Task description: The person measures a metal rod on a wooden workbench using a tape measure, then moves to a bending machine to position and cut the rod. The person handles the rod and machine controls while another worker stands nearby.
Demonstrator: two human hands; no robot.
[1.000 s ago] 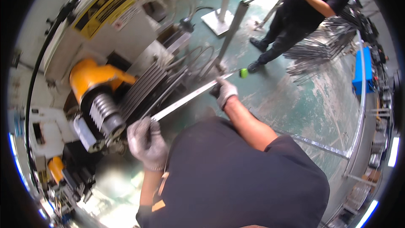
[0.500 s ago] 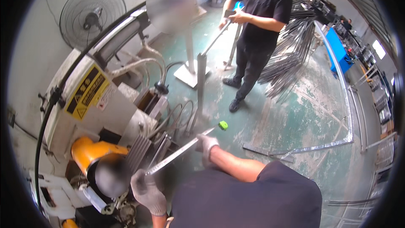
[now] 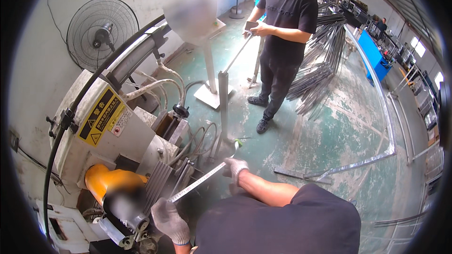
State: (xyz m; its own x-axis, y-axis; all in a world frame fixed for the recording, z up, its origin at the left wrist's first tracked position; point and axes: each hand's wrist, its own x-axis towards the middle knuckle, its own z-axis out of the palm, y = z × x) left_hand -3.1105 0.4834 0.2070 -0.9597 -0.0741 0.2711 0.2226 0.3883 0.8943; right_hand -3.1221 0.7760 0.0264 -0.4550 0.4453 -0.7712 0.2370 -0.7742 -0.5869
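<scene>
Both my hands wear pale knit work gloves. Between them runs the white blade of a tape measure (image 3: pixel 197 182), stretched straight and slanting up to the right. My left hand (image 3: pixel 170 222), lower in the picture, is closed at the blade's near end; its fingertips are partly hidden. Farther off, my right hand (image 3: pixel 237 168) pinches the blade along its length. Past that hand the blade bends upward to a bright green piece (image 3: pixel 238 143), seemingly the tape's case, hanging over the floor. Next to the left hand are several grey metal bars (image 3: pixel 157 182) on the machine.
A large pale machine (image 3: pixel 101 108) with a warning label and an orange cover (image 3: pixel 101 182) stands at left. Ahead, an upright metal post (image 3: pixel 223 101) supports a bar near a standing person (image 3: pixel 287 33). Bundled metal rods (image 3: pixel 320 61) lie behind; a metal frame (image 3: pixel 351 162) lies at right.
The green piece has swung left and slightly down, and the blade beyond my right hand now bends. Both hands keep hold of the tape. The view has shifted slightly.
</scene>
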